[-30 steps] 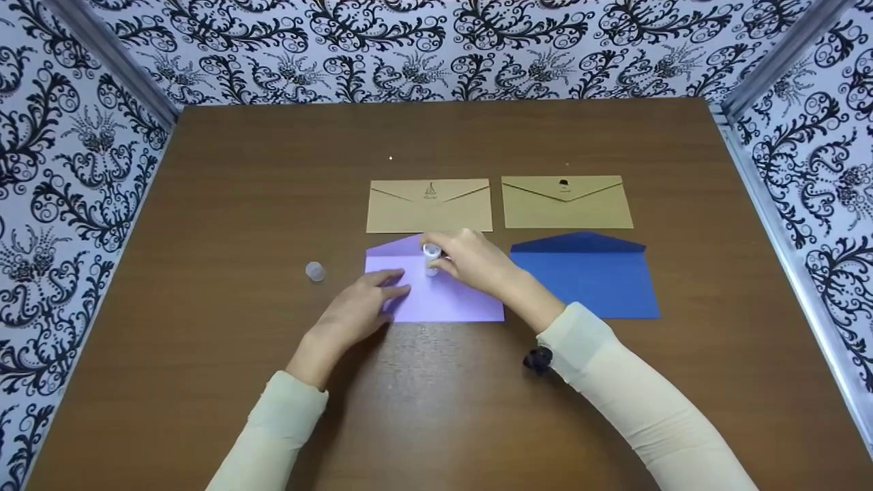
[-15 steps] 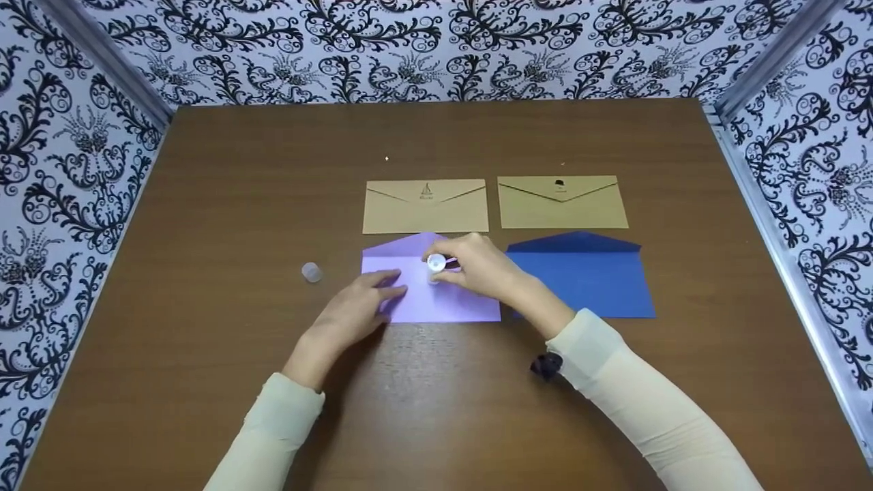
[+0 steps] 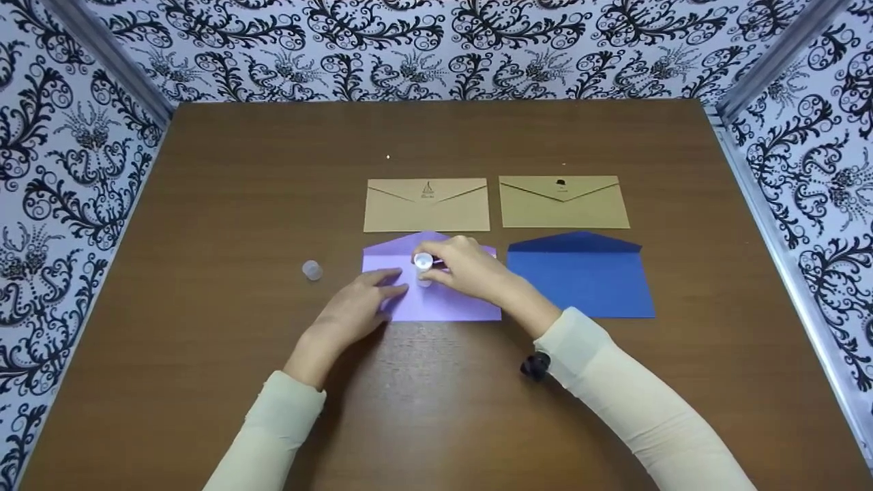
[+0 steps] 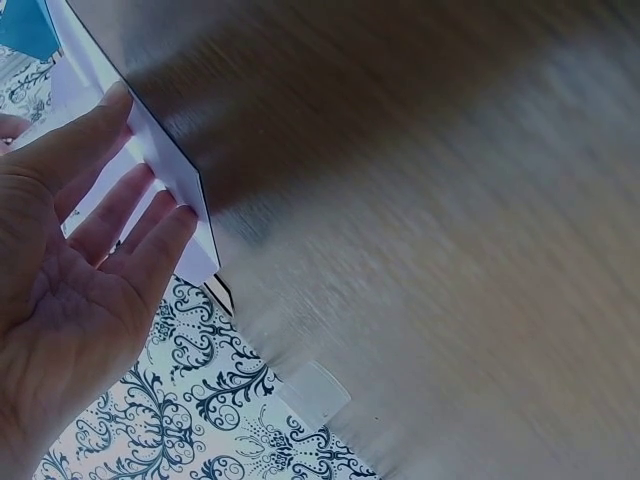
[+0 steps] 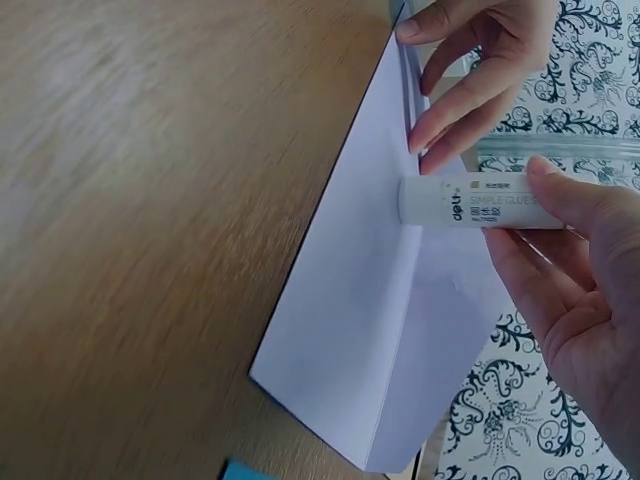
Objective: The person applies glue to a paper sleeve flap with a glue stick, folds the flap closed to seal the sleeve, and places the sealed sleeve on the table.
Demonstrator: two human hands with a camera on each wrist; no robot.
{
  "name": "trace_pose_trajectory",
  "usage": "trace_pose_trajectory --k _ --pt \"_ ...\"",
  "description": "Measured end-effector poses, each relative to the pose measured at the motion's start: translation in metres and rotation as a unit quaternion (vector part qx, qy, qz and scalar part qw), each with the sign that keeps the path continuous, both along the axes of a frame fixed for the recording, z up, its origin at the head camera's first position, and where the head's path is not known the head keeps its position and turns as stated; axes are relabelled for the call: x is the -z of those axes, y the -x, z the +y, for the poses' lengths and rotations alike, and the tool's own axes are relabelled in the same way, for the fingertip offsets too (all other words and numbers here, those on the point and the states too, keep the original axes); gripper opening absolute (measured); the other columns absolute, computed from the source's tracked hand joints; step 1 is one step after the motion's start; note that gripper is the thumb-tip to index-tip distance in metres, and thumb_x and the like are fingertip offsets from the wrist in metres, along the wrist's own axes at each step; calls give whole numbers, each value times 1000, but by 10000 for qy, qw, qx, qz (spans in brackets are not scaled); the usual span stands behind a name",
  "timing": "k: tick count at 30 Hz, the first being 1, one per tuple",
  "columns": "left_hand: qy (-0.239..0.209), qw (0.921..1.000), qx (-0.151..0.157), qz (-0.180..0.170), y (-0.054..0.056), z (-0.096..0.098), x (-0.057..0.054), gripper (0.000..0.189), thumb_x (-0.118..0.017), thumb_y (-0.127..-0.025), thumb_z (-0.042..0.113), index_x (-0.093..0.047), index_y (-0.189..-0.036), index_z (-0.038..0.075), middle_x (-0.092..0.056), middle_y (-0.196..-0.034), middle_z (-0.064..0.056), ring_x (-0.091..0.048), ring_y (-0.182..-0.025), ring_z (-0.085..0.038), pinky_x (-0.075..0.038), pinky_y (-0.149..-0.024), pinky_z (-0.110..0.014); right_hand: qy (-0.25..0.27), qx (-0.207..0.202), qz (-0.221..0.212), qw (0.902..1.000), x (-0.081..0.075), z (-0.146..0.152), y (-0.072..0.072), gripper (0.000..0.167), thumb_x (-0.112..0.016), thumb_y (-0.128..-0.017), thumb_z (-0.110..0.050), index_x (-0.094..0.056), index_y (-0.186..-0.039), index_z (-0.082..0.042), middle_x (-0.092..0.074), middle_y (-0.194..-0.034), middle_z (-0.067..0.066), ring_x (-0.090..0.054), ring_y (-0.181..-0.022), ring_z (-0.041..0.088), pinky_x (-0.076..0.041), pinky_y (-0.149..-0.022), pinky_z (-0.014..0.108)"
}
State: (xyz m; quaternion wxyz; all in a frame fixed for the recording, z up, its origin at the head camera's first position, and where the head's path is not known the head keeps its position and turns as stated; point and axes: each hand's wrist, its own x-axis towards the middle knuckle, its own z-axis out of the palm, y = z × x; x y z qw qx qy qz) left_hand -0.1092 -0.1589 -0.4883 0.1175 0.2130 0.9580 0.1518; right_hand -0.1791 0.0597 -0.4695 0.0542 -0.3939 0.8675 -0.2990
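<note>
A purple envelope (image 3: 453,300) lies on the table with its pointed flap unfolded away from me. My right hand (image 3: 470,269) pinches a white glue stick (image 5: 480,200) between thumb and fingers. The stick stands upright, its lower end right at the envelope's surface near the flap fold. My left hand (image 3: 354,307) rests on the envelope's left side, fingers spread and fingertips pressing the paper; in the left wrist view the left hand (image 4: 90,250) shows its palm side. The glue stick's translucent cap (image 3: 312,271) sits on the table, left of the envelope.
A blue envelope (image 3: 583,286) with its flap unfolded lies right of the purple one. Behind them are a beige envelope (image 3: 427,211) and a gold envelope (image 3: 565,208), both with flaps folded down. Patterned panels (image 3: 436,51) border the brown table (image 3: 204,204).
My right hand has brought the glue stick from near the flap slightly toward me, then a little to the left over the purple envelope. My left hand stays in place.
</note>
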Motion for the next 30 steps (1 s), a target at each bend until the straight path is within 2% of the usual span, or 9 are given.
trace_pose_trajectory --k 11,20,30 --pt "-72 10000 36 8 2 2 0 48 -72 -90 9 -61 -137 14 -46 -154 -12 -46 -140 -36 -41 -116 -48 -174 147 -58 9997 1 -8 10 30 -70 -92 -21 -64 -117 -5 -73 -106 12 -71 -99 29 -60 -89 41" --pt "-91 10000 30 14 4 3 2 49 -73 -89 8 -62 -137 14 -47 -154 -11 -46 -141 -34 -40 -117 -46 -267 229 -46 9994 -4 6 12 30 -71 -91 -21 -66 -116 -5 -74 -101 12 -71 -89 25 -61 -80 37" --pt "-44 10000 20 42 0 -2 1 50 -73 -89 8 -61 -138 14 -46 -154 -12 -46 -141 -36 -40 -117 -48 23 271 -61 9996 1 15 2 26 -75 -89 -23 -67 -109 -9 -74 -95 8 -70 -87 24 -60 -78 41"
